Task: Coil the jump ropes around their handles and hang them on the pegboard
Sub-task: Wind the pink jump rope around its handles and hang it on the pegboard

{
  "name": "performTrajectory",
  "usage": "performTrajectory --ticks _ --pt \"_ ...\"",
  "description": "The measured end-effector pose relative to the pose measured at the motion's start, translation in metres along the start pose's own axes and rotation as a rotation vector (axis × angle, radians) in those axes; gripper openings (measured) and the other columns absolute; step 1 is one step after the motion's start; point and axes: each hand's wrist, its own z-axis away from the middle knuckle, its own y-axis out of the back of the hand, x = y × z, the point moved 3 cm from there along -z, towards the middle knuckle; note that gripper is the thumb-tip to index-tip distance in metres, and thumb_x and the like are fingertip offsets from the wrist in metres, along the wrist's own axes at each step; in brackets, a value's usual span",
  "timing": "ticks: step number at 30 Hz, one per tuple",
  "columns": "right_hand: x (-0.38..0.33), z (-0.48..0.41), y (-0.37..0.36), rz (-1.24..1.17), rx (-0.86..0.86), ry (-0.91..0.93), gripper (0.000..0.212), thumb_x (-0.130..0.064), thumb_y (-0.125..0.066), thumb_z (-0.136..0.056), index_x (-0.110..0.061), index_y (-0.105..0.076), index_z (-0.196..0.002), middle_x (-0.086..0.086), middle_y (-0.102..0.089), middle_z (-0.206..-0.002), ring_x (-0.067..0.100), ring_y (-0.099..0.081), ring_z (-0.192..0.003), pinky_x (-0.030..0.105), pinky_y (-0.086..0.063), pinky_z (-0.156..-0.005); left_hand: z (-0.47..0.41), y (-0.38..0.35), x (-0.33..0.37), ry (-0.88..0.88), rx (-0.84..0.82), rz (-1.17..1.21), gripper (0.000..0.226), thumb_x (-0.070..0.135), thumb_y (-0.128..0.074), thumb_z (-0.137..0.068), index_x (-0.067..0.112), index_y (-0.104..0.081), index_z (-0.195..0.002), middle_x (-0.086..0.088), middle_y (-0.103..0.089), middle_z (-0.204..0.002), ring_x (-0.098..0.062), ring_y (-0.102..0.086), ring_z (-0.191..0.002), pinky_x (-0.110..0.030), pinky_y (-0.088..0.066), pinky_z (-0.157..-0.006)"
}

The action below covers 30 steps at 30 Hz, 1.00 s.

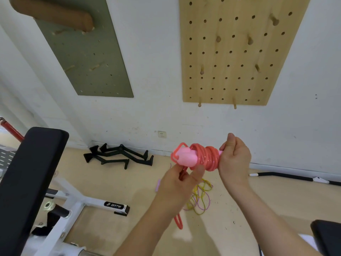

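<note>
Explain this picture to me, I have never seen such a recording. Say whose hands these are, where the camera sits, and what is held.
There is no machine here: a person wears one camera on the head, looking forward and down, so the two bare hands are the wearer's own. The right hand grips one end of the pink handles, which have red rope coiled round them. The left hand pinches the loose part of that rope, which hangs down below it. On the wall hang a wooden pegboard with pegs and a green board. On the floor lie a yellow and purple rope in a loose heap and black gym handles. A black padded bench stands at the left.
</note>
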Motion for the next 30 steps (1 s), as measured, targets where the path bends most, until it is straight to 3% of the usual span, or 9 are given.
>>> performTrajectory --ticks 4,7,9,12,15,19,23,27,30 --pt "-0.006 0.024 -0.003 0.063 -0.039 0.150 0.037 -0.034 -0.028 -0.098 -0.015 -0.039 -0.068 -0.006 -0.042 -0.052 0.010 -0.047 -0.048 0.031 -0.030 -0.052 -0.005 0.008 0.009 0.076 0.126 0.260 0.045 0.052 -0.059 -0.082 0.021 -0.056 -0.051 0.013 -0.035 -0.043 -0.006 -0.030 -0.040 -0.019 -0.026 -0.042" --pt "-0.010 0.028 0.004 0.310 -0.348 0.174 0.038 -0.051 -0.024 -0.096 -0.024 -0.039 -0.074 -0.004 -0.048 -0.055 0.026 -0.051 -0.057 0.038 -0.037 -0.055 -0.010 0.025 0.012 -0.025 0.093 0.139 0.037 0.034 -0.060 -0.088 0.016 -0.050 -0.057 0.014 -0.032 -0.042 -0.003 -0.028 -0.039 -0.013 -0.027 -0.040" --pt "-0.024 0.019 0.015 0.322 -0.504 0.162 0.044 -0.067 -0.027 -0.087 -0.029 -0.049 -0.092 -0.009 -0.058 -0.069 0.012 -0.057 -0.071 0.034 -0.042 -0.065 -0.015 0.039 0.014 -0.112 0.012 0.002 0.035 0.033 -0.063 -0.088 0.012 -0.055 -0.062 0.013 -0.035 -0.046 -0.002 -0.031 -0.043 -0.016 -0.028 -0.044" --pt "-0.043 0.013 0.011 0.120 -0.836 -0.012 0.063 -0.077 -0.033 -0.076 -0.029 -0.055 -0.111 -0.012 -0.067 -0.096 -0.002 -0.060 -0.095 0.020 -0.046 -0.086 -0.017 0.042 0.020 -0.192 -0.163 -0.019 0.024 0.030 -0.062 -0.084 0.020 -0.059 -0.062 0.015 -0.045 -0.047 0.002 -0.038 -0.048 -0.012 -0.032 -0.049" --pt "-0.043 0.031 -0.003 -0.277 -1.094 -0.363 0.056 -0.057 -0.054 -0.083 -0.012 -0.059 -0.116 0.016 -0.070 -0.103 0.034 -0.069 -0.090 0.044 -0.056 -0.080 -0.017 0.037 0.025 -0.213 -0.271 0.057 0.011 0.028 -0.057 -0.080 0.021 -0.063 -0.075 0.017 -0.060 -0.059 0.005 -0.052 -0.058 -0.010 -0.041 -0.057" --pt "-0.037 0.036 -0.010 -0.377 -0.926 -0.393 0.049 -0.045 -0.057 -0.082 -0.002 -0.057 -0.104 0.021 -0.066 -0.080 0.029 -0.063 -0.058 0.029 -0.048 -0.049 -0.018 0.038 0.014 -0.107 -0.306 0.143 0.021 0.025 -0.058 -0.090 0.021 -0.058 -0.069 0.011 -0.044 -0.047 -0.003 -0.034 -0.041 -0.012 -0.028 -0.043" --pt "-0.027 0.024 -0.012 -0.465 -0.705 -0.382 0.043 -0.036 -0.058 -0.088 0.003 -0.054 -0.104 0.025 -0.062 -0.080 0.029 -0.058 -0.056 0.026 -0.044 -0.043 -0.021 0.043 -0.004 -0.005 -0.236 0.194 0.023 0.015 -0.053 -0.095 0.022 -0.068 -0.110 0.005 -0.039 -0.061 -0.010 -0.027 -0.044 -0.017 -0.023 -0.041" --pt "-0.019 0.019 -0.011 -0.413 -0.702 -0.361 0.034 -0.029 -0.059 -0.090 0.002 -0.050 -0.102 0.027 -0.063 -0.081 0.029 -0.053 -0.061 0.030 -0.039 -0.047 -0.016 0.050 -0.011 -0.183 0.048 -0.105 0.048 0.013 -0.054 -0.094 0.059 -0.067 -0.088 0.005 -0.048 -0.057 -0.012 -0.039 -0.045 -0.023 -0.038 -0.046" --pt "-0.013 0.023 -0.013 -0.277 -0.696 -0.289 0.023 -0.028 -0.059 -0.092 -0.008 -0.051 -0.100 0.024 -0.066 -0.082 0.024 -0.057 -0.056 0.035 -0.044 -0.053 -0.001 0.045 0.005 -0.495 0.213 -0.446 0.033 0.020 -0.060 -0.086 0.047 -0.060 -0.104 0.010 -0.059 -0.076 -0.003 -0.051 -0.054 -0.023 -0.049 -0.054"
